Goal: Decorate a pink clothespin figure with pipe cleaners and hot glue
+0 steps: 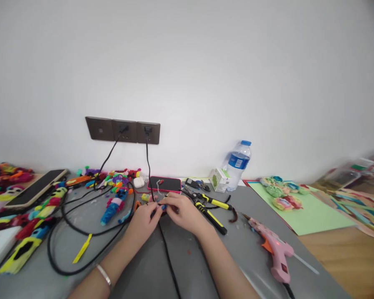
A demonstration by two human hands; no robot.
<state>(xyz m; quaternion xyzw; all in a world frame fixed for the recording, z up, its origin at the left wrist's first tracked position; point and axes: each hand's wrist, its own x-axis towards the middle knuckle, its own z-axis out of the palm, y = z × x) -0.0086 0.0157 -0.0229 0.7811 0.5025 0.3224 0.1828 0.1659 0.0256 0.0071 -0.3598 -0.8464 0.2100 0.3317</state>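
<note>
My left hand (147, 216) and my right hand (183, 211) meet over the middle of the grey table. The fingers of both are closed in a pinch around something small; only a bit of blue and dark colour shows between them, and the rest is hidden. A black power cord (165, 245) runs down from the wall and passes beneath the fingers. Just right of my right hand lie pliers (210, 216) with yellow and black handles. Behind the hands is a phone (170, 184) in a red case. A fuzzy blue figure (114, 207) lies to the left.
A pink glue gun (276, 247) with a lit red light lies at the right. Behind stand a water bottle (237, 166) and a small box (219, 180). Looped black cable (51, 249) and several fuzzy colourful figures (25, 249) spread over the left. Green paper (318, 218) holds crumpled paper flowers.
</note>
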